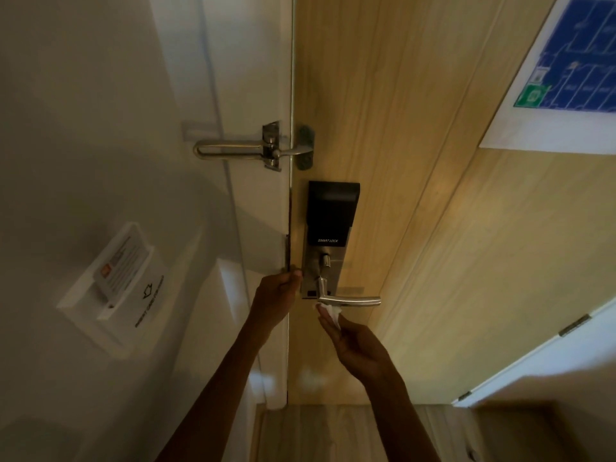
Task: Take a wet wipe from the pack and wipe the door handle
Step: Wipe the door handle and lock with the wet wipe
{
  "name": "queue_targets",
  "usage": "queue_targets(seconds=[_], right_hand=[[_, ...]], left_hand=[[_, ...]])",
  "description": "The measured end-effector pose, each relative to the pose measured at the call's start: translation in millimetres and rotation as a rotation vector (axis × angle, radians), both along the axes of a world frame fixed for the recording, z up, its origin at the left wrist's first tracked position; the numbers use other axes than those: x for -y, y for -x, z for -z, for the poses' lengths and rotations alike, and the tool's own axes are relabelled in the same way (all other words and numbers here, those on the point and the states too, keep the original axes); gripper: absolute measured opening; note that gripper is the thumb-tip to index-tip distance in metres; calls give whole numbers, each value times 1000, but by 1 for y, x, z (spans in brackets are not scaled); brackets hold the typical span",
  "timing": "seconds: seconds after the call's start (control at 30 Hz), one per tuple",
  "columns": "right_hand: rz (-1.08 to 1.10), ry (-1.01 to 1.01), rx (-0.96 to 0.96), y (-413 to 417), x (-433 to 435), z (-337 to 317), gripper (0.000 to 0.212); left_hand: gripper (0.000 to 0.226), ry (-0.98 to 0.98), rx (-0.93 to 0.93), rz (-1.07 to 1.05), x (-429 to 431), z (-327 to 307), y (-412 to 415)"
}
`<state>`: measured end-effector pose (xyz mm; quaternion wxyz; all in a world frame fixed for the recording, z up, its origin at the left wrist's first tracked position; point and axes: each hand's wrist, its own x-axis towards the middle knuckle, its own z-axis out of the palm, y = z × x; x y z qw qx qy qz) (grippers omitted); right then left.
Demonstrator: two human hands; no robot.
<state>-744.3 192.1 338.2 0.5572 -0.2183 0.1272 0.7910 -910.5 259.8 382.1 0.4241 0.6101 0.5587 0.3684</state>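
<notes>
The door handle (350,300) sticks out level to the right from the lock plate (321,271), with bare wooden door (416,228) above, below and beyond its tip. The right hand (353,345) fills the room just under the lever's root with a wet wipe (330,313). The left hand (278,295) blocks the door's left edge beside the plate. Higher up, a swing latch (240,150) bridges the gap to the frame.

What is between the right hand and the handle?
A white wipe, held in the right hand, sits just under the handle in the head view.
</notes>
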Motion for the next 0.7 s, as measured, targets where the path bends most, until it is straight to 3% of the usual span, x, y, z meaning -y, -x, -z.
queue_targets(seconds=[0.07, 0.1, 0.23, 0.3, 0.4, 0.5, 0.57, 0.7], right_hand=[[0, 17, -67, -14, 4, -3, 41], [14, 39, -84, -21, 5, -2, 37], [137, 49, 61, -50, 11, -1, 54], [213, 41, 191, -60, 14, -4, 44], [380, 31, 669, -63, 24, -13, 25], [480, -84, 1230, -51, 27, -9, 25], [484, -110, 1462, -39, 25, -4, 27], [547, -104, 1709, -23, 19, 0, 22]], left_hand=[[46, 0, -12, -7, 1, 1, 0], [47, 3, -21, -5, 2, -1, -1], [44, -8, 10, 8, 6, -7, -2], [40, -12, 3, 8, 8, -7, -2], [42, -13, -21, 10, 8, -6, -2], [42, -28, -23, 25, 7, -7, -2], [40, -23, -3, 30, 6, -4, -3], [36, 5, 35, 10, 2, -3, -2]])
